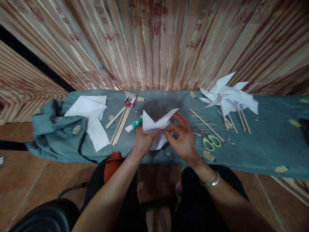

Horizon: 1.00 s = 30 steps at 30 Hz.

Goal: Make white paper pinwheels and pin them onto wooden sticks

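Observation:
A white paper pinwheel (pixel 158 124) with folded, pointed blades is held up over the middle of the cloth-covered table. My left hand (pixel 146 138) grips its left side, the thumb pressed near the centre. On the right side, my right hand (pixel 181 135) pinches the paper close to the centre with thumb and forefinger; whether a pin sits between them is too small to see. A glue stick (pixel 134 123) with a green label lies just left of the pinwheel. Green-handled scissors (pixel 208 138) and a wooden stick (pixel 206 124) rest to the right of my right hand.
Finished pinwheels (pixel 227 93) on sticks lie at the right back. Toward the left are a small red box (pixel 129 99) of metal pins, several wooden sticks (pixel 120 125), a white pen-like stick (pixel 116 117) and white paper sheets (pixel 88 111). A pleated curtain (pixel 154 45) hangs behind the table.

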Tool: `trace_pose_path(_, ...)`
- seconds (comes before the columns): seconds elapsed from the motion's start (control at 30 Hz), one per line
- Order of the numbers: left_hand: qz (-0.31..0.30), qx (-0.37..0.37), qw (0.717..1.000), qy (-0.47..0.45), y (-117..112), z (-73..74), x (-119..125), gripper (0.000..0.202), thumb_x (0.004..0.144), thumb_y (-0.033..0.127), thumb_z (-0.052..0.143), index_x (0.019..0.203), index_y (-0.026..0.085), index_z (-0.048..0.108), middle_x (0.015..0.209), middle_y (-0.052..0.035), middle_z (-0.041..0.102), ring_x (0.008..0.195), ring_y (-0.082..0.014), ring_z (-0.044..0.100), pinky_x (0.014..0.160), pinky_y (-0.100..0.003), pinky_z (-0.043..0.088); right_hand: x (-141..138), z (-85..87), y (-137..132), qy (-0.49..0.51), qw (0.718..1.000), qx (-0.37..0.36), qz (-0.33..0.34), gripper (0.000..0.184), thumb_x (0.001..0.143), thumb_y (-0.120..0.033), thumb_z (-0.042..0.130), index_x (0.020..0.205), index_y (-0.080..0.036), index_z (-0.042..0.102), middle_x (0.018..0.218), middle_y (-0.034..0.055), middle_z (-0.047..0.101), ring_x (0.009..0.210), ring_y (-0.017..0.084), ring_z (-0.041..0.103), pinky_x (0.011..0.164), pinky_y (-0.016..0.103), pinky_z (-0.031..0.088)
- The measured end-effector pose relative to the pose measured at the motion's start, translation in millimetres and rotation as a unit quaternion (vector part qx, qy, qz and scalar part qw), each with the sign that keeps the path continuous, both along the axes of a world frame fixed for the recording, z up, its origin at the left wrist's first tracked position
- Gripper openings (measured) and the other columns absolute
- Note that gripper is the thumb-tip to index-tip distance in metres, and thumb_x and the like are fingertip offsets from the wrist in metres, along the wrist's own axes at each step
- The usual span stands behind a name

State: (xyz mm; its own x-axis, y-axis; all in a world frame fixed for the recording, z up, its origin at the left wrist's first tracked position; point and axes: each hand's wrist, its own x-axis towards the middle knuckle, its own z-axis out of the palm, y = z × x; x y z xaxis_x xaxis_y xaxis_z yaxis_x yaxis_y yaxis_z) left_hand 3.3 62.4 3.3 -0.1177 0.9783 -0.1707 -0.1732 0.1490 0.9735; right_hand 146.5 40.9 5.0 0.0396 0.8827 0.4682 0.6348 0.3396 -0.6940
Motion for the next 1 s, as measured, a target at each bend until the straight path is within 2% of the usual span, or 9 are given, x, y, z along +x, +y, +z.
trace_pose_path(0.1, 0.034, -0.027, 0.999, -0.023, 4.2, 2.5, -5.6, 0.027, 0.05, 0.025, 0.084, 0.072, 0.016, 0.073, 0.076, -0.0061, 0.075, 0.071, -0.0235, 0.069, 0.069, -0.033, 0.055, 23.5, -0.2, 8.2, 0.002, 0.999, 0.025, -0.035, 0.009, 0.083, -0.03, 0.064, 0.079, -0.023, 0.069, 0.129, 0.0083, 0.061, 0.13, 0.027, 0.047, 0.107, 0.05, 0.038)
trace_pose_path(0.23, 0.097, -0.015, 0.992, -0.075, 12.0, 8.7, -20.0, 0.038, 0.043, 0.024, 0.086, 0.077, 0.012, 0.072, 0.076, -0.0064, 0.075, 0.069, -0.0218, 0.069, 0.071, -0.034, 0.055, 73.8, -8.4, 23.3, 0.032, 0.994, 0.003, -0.106, 0.018, 0.086, -0.033, 0.057, 0.085, -0.02, 0.07, 0.11, 0.0112, 0.07, 0.097, 0.025, 0.067, 0.085, 0.041, 0.053)
trace_pose_path(0.33, 0.125, -0.021, 0.986, -0.111, 15.0, 14.3, -29.3, 0.042, 0.04, 0.019, 0.086, 0.079, 0.012, 0.071, 0.075, -0.0053, 0.074, 0.067, -0.0202, 0.069, 0.071, -0.034, 0.055, 92.2, -18.4, 24.2, -0.013, 0.995, -0.052, -0.08, 0.019, 0.084, -0.031, 0.057, 0.088, -0.02, 0.072, 0.088, 0.0068, 0.074, 0.076, 0.021, 0.069, 0.074, 0.036, 0.054)
trace_pose_path(0.47, 0.117, -0.036, 0.986, -0.112, 12.5, 17.5, -34.1, 0.04, 0.04, 0.018, 0.086, 0.076, 0.012, 0.07, 0.072, -0.0034, 0.073, 0.064, -0.019, 0.068, 0.068, -0.032, 0.055, 77.8, -30.5, 14.4, -0.114, 0.99, -0.088, 0.003, 0.018, 0.085, -0.023, 0.055, 0.089, -0.02, 0.072, 0.089, 0.0064, 0.076, 0.081, 0.023, 0.07, 0.075, 0.035, 0.054)
trace_pose_path(0.6, 0.105, -0.043, 0.987, -0.11, 8.3, 16.5, -33.5, 0.039, 0.041, 0.017, 0.086, 0.077, 0.013, 0.071, 0.075, -0.0029, 0.074, 0.064, -0.0177, 0.068, 0.067, -0.03, 0.055, 57.6, -33.1, 11.0, -0.216, 0.973, -0.08, 0.003, 0.02, 0.088, -0.02, 0.052, 0.093, -0.018, 0.071, 0.092, 0.0103, 0.074, 0.087, 0.026, 0.069, 0.08, 0.04, 0.052)
trace_pose_path(0.77, 0.094, -0.027, 0.99, -0.099, 7.1, 14.3, -33.7, 0.037, 0.041, 0.022, 0.087, 0.073, 0.015, 0.071, 0.075, -0.0042, 0.075, 0.065, -0.0181, 0.067, 0.067, -0.031, 0.055, 49.4, -30.8, 16.6, -0.282, 0.957, -0.073, 0.002, 0.021, 0.089, -0.018, 0.05, 0.089, -0.017, 0.071, 0.086, 0.0129, 0.072, 0.082, 0.029, 0.066, 0.077, 0.043, 0.051)
trace_pose_path(0.9, 0.081, -0.018, 0.994, -0.071, 6.8, 10.9, -35.5, 0.036, 0.043, 0.026, 0.088, 0.072, 0.014, 0.071, 0.073, -0.0049, 0.074, 0.062, -0.0183, 0.066, 0.066, -0.032, 0.053, 48.3, -31.5, 17.5, -0.249, 0.966, -0.067, 0.006, 0.022, 0.088, -0.019, 0.049, 0.084, -0.02, 0.071, 0.084, 0.011, 0.072, 0.081, 0.028, 0.066, 0.078, 0.043, 0.051)
trace_pose_path(1.0, 0.07, -0.008, 0.997, -0.038, 4.9, 9.8, -35.3, 0.033, 0.046, 0.027, 0.087, 0.074, 0.014, 0.073, 0.075, -0.006, 0.074, 0.065, -0.0194, 0.067, 0.066, -0.031, 0.053, 46.3, -22.7, 12.4, -0.113, 0.992, -0.06, 0.007, 0.017, 0.086, -0.025, 0.054, 0.085, -0.022, 0.071, 0.085, 0.0063, 0.074, 0.081, 0.024, 0.068, 0.078, 0.04, 0.053)
